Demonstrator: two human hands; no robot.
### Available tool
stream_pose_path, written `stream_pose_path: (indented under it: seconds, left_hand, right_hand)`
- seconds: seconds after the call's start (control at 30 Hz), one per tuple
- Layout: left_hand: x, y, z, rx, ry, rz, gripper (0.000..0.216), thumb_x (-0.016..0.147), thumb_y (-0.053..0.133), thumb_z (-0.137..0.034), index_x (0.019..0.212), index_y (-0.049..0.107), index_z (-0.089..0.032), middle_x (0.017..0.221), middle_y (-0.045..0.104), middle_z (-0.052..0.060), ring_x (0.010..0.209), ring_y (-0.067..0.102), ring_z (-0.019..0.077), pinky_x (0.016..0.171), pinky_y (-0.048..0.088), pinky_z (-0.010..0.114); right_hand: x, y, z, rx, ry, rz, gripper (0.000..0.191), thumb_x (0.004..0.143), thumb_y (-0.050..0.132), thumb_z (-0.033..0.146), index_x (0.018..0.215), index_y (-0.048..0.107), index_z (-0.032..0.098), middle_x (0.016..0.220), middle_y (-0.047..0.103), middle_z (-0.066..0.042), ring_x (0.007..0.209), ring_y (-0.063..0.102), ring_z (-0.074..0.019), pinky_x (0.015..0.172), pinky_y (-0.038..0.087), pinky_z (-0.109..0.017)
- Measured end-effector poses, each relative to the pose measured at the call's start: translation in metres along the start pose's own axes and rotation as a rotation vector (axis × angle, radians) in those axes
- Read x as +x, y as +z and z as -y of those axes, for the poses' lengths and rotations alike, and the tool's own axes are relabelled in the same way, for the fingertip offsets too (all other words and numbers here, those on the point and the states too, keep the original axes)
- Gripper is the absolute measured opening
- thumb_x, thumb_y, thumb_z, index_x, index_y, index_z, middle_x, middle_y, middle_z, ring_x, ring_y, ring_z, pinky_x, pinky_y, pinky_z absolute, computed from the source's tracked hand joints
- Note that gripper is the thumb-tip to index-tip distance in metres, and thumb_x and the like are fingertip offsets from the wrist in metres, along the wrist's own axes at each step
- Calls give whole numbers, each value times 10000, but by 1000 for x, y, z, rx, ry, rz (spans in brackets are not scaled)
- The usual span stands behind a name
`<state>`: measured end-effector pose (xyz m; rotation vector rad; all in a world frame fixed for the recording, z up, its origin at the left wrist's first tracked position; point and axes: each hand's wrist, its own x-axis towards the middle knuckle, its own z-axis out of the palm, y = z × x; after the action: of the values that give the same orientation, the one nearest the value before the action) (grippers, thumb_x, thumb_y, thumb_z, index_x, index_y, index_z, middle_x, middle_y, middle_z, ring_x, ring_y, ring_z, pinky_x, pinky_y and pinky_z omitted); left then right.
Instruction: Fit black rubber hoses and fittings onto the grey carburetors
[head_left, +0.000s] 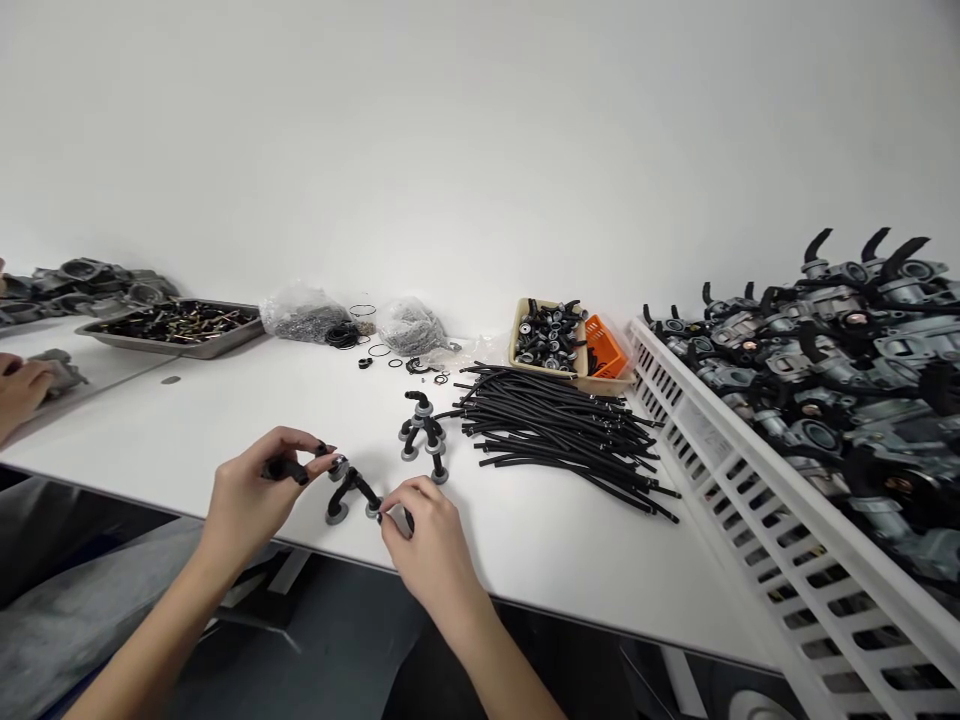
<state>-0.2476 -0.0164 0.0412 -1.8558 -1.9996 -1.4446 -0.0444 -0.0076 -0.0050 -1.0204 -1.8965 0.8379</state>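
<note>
My left hand (259, 490) is closed in a pinch on a short black rubber hose (289, 468) near the table's front edge. The hose end meets a small black fitting with grey round caps (346, 492). My right hand (424, 535) is closed on the other end of that fitting, fingertips at a grey cap. Just behind lie a few more joined fittings (424, 435) on the white table (225, 410). A pile of black hoses (559, 430) lies to the right of them.
A beige tub of black parts (547, 338) and an orange basket (604, 348) stand at the back. A white slatted crate (750, 470) of grey metal housings fills the right. A metal tray (176, 328), plastic bags and loose rings lie back left. Another person's hand (22, 390) is at far left.
</note>
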Motion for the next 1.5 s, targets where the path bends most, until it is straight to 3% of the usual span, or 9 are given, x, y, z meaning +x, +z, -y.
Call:
stream_pose_path:
  seconds: [0.43,0.9,1.13,1.5]
  left_hand:
    - [0,9,0,-43,-32,24,231,742,692,-453,786,592,-249,618,523,-39,578,456,142,561,351,267]
    - [2,14,-4,-17,42,88,207,756,686,-438,795,605,-252,536,445,-69,503,387,122,521,315,257]
    - [0,14,-3,3,65,125,212,759,682,-450,795,623,-249,529,418,-70,497,354,119,519,306,255]
    - [-1,17,1,9,45,147,229,751,678,-463,815,631,-248,547,421,-61,510,355,125,524,311,258]
  right_hand:
    - [0,-2,2,31,-28,59,266,843,570,110,1007,714,261,970,748,-26,843,684,-206,731,502,-291]
    - [0,-3,3,57,13,54,249,839,575,127,1007,709,252,965,742,-31,755,659,-186,679,488,-278]
    - [0,-3,2,56,14,44,237,844,574,134,1001,704,254,975,744,-37,876,678,-214,735,501,-295]
    - [0,-2,2,62,13,50,239,848,570,134,1013,700,249,971,742,-39,825,679,-200,708,494,-287]
